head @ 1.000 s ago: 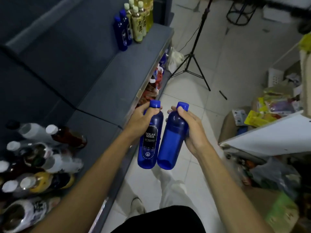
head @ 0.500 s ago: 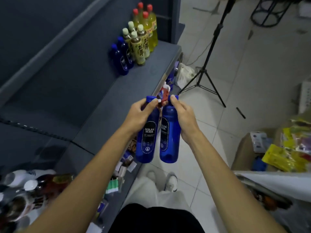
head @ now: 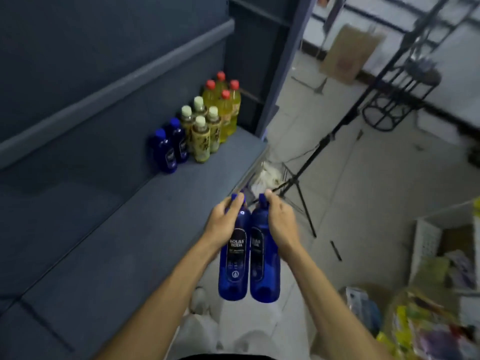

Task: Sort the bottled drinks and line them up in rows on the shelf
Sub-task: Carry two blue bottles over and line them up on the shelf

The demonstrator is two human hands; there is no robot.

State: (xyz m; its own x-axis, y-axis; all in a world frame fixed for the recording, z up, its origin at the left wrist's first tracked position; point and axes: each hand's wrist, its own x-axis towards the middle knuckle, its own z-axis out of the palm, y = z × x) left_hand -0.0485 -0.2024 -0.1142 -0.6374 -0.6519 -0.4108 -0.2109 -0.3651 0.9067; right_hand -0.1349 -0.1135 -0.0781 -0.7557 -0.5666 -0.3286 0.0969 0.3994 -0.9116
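Observation:
My left hand [head: 225, 222] grips the neck of a blue soda bottle [head: 233, 266], and my right hand [head: 281, 224] grips the neck of a second blue bottle [head: 265, 271]. Both bottles hang side by side, touching, just off the front edge of the grey shelf [head: 130, 229]. At the shelf's far end stand rows of bottles: two blue ones [head: 168, 149], several tea bottles with white caps [head: 201, 133], and several yellow drinks with red caps [head: 223, 107].
A black tripod [head: 306, 178] stands on the tiled floor to the right of the shelf. A black round rack [head: 400, 100] is farther back. Boxes and snack packets [head: 420, 320] crowd the right side. A shelf post [head: 283, 68] rises past the yellow bottles.
The view has swung toward the shelf's far end, and the heap of mixed bottles at the left has left the frame. Both hands have carried the two blue bottles closer to the standing rows.

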